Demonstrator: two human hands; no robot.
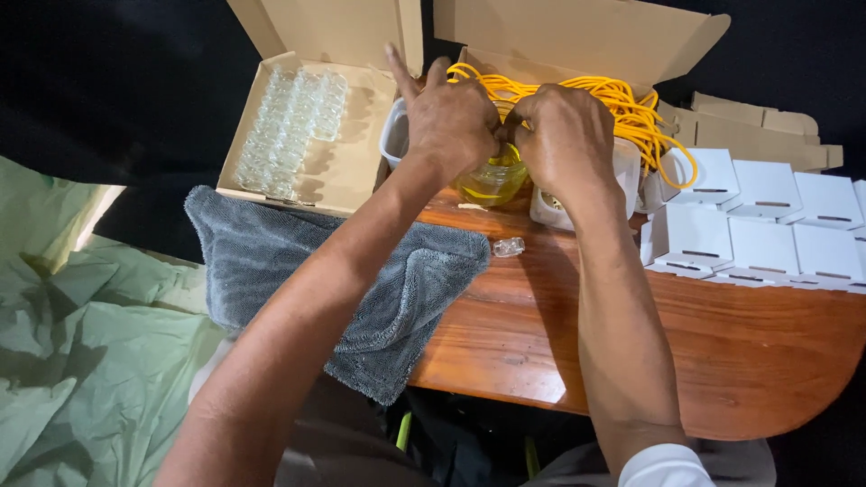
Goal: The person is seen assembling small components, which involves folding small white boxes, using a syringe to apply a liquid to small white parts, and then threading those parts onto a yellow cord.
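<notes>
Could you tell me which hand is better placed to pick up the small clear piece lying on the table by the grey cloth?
Probably the right hand: the small clear piece lies almost directly below it on the wooden table. The left hand is farther off, and its forearm crosses over the grey cloth. Both hands meet over the yellow jar.

Rounded reddish-brown wooden table [722, 352], polished, reflecting overhead light near its front edge. Surroundings beyond it dark, black at far left and far right. Pale green crumpled sheet [81, 361] covers the near left area.
</notes>
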